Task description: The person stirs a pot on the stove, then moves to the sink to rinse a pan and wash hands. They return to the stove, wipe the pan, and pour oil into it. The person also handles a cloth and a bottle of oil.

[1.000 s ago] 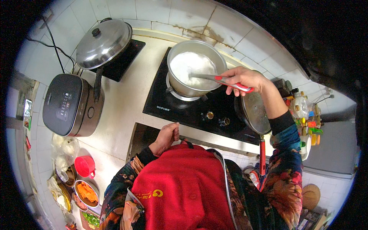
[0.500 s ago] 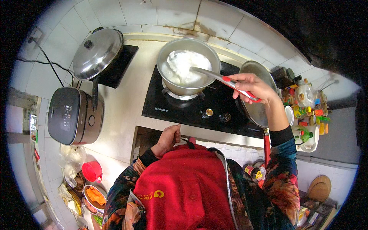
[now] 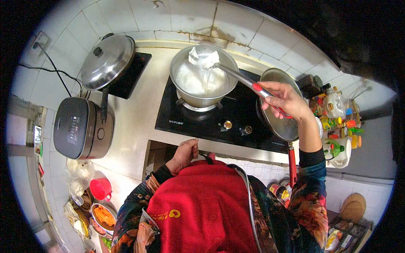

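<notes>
My right hand (image 3: 289, 101) grips the red-and-grey handle of a long metal ladle (image 3: 240, 76). The ladle's head is over a round metal pot (image 3: 174, 80), covered by soft white chunks (image 3: 204, 58) raised above the liquid, and liquid streams down from them. More white pieces (image 3: 196, 82) lie in the cloudy liquid below. The pot stands on the left burner of a black gas hob (image 3: 198, 120). In front of the counter edge, close to my red apron (image 3: 202, 198), my left hand (image 3: 185, 152) is closed; the inside of its fingers is hidden.
A lidded pan (image 3: 107, 63) and a rice cooker (image 3: 80, 128) stand at the left. A wide pan (image 3: 280, 120) with a red handle is on the hob's right side, under my right forearm. Nearer left are a red mug (image 3: 100, 189) and a bowl of orange pieces (image 3: 104, 216). Bottles and jars crowd the right.
The ladle's head has risen towards the pot's far side, lifting white chunks out of the liquid. My right hand has shifted slightly right. My left hand has stayed in place.
</notes>
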Demonstrator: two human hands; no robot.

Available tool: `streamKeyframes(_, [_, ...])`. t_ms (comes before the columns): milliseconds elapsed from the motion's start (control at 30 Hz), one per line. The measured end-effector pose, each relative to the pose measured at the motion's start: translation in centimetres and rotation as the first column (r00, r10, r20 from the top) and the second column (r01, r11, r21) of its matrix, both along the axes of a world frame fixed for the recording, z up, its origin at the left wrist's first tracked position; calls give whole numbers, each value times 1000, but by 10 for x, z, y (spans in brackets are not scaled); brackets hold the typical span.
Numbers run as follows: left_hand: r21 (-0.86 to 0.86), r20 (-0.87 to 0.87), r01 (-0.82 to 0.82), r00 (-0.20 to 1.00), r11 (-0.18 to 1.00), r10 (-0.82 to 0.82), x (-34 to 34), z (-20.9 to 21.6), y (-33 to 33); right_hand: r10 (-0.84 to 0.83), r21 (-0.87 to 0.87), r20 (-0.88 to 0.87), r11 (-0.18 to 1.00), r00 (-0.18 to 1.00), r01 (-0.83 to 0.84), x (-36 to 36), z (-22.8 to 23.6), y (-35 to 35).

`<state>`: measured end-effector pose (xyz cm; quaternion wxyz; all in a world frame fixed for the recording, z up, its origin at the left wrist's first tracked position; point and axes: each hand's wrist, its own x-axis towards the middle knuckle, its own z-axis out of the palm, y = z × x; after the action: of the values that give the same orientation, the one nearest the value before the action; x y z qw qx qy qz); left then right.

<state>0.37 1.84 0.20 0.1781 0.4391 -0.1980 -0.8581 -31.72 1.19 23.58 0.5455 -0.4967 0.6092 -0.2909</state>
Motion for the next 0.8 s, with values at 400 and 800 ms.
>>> streamKeyframes(400, [-104, 4, 24, 1000, 994, -24, 5, -4, 3, -163, -457, -830, 749, 534, -480, 9, -11, 1])
streamKeyframes(800, [-56, -62, 16, 998, 998, -19, 8, -6, -2, -200, -240, -971, 831, 133, -502, 38, -11, -17])
